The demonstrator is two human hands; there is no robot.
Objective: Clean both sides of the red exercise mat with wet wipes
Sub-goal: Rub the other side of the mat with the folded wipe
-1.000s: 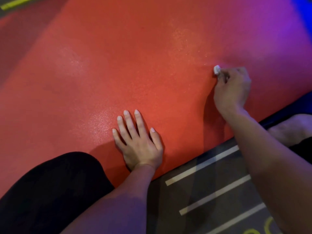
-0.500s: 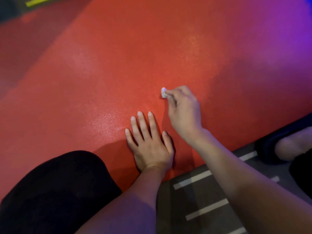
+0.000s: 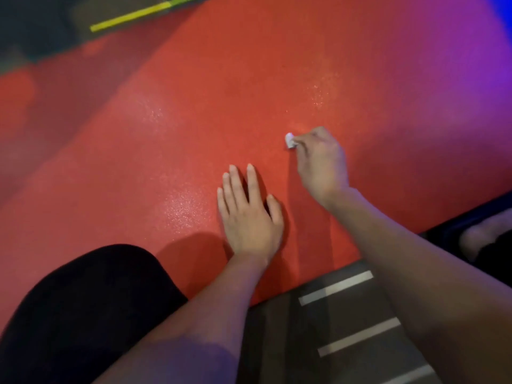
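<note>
Down at the near edge, a knee in black cloth point(image 3: 83, 309) sits at the lower left on the mat, and to the right of it dark flooring with pale stripes point(image 3: 336, 288) runs under the right forearm. The red exercise mat point(image 3: 194, 120) spreads flat across nearly the whole view, its near edge meeting that striped floor. The left hand point(image 3: 249, 217) lies flat on the mat, palm down, fingers straight and slightly spread. Just beyond and to its right, the right hand point(image 3: 321, 162) has its fingers curled, pinching a small wadded white wet wipe point(image 3: 289, 140) against the mat surface. Damp speckles glint on the mat beyond the wipe. Far off at the top left, a yellow-green stripe point(image 3: 133, 16) crosses dark floor, and purple light washes the mat's far right corner
</note>
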